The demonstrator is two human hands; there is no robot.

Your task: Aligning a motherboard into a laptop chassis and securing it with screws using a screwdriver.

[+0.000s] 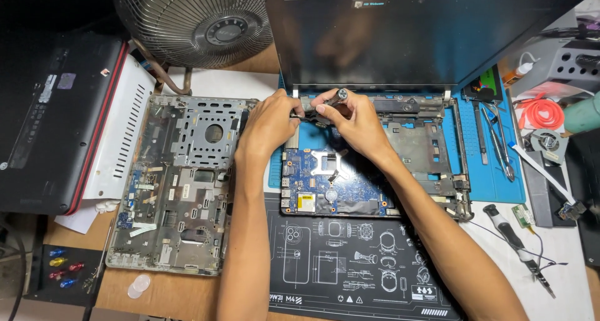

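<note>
Closest to the person lies a black work mat with white line drawings (350,258), and just past it sits an opened laptop base with a blue circuit board (331,183) on a blue mat. Above the board, the left hand (270,122) and the right hand (351,118) meet near the hinge, fingers pinched tight on a small dark metal part (315,110). Farther back the dark laptop screen (425,36) stands up, with a round grey wire fan (200,18) to its left.
</note>
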